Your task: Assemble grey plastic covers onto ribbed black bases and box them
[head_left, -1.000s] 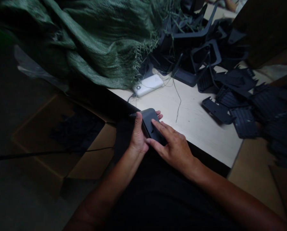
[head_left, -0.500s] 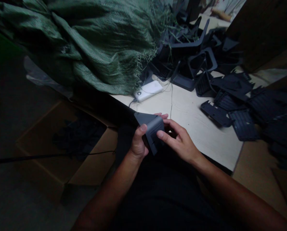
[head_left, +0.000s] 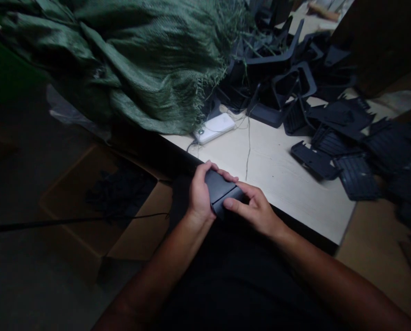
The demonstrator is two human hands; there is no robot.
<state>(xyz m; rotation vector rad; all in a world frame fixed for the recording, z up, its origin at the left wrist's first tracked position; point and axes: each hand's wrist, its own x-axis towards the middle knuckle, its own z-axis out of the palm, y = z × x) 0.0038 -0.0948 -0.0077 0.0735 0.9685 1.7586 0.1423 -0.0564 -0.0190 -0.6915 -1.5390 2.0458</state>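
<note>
Pale tabletop [head_left: 277, 174], dim room. Dark grey plastic part [head_left: 222, 193] held at its near edge, above the lap. Left hand [head_left: 199, 193] wrapped round the far end, right hand [head_left: 257, 211] pinching the near end, thumb on top. Seemingly mid-press, seating the piece; calls for a steady, even squeeze. Beyond: white charger [head_left: 214, 128], green woven sack [head_left: 139, 59], heap of similar parts [head_left: 329, 124]. Half a second ago tilted corner-up; now lower, flatter.
</note>
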